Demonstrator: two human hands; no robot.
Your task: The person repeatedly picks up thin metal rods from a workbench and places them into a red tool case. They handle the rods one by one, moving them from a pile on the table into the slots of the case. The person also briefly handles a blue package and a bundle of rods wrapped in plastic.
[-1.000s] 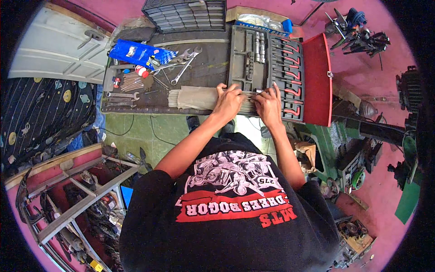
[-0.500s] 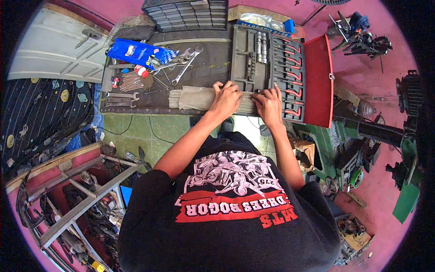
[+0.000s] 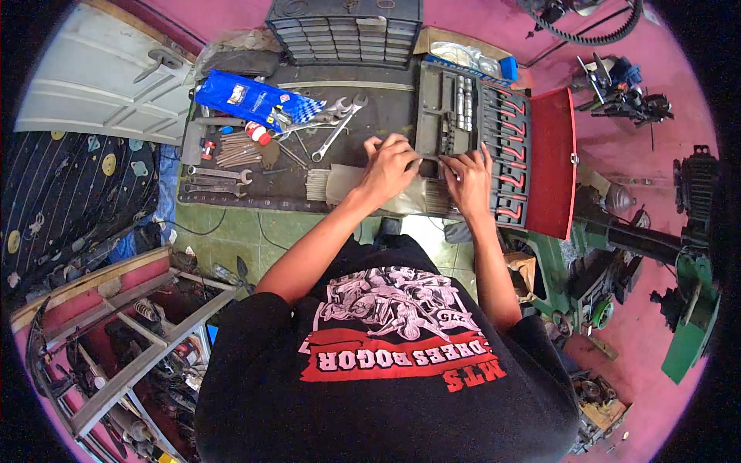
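A bundle of thin grey rods, which look like welding electrodes (image 3: 316, 184), lies along the near edge of the workbench, partly covered by a pale wrapper (image 3: 340, 184). Above its far side, my left hand (image 3: 388, 171) has its fingers bent inward in a pinch. My right hand (image 3: 470, 184) is close by on the right, over the rods' right end, thumb and fingers curled together. The fingertips of both hands nearly face each other beside the open toolbox tray; whatever they pinch is too small or hidden to make out.
An open red toolbox (image 3: 557, 166) with sockets and red-handled tools stands at the right. Combination wrenches (image 3: 340, 130), a blue packet (image 3: 248, 99) and brown rods (image 3: 238, 150) lie on the left of the bench (image 3: 297, 212). A drawer cabinet (image 3: 345, 38) stands behind.
The view has shifted, so the bench sits lower and further right. Both hands have moved away from me, off the top of the bundle toward its far side and the toolbox tray.
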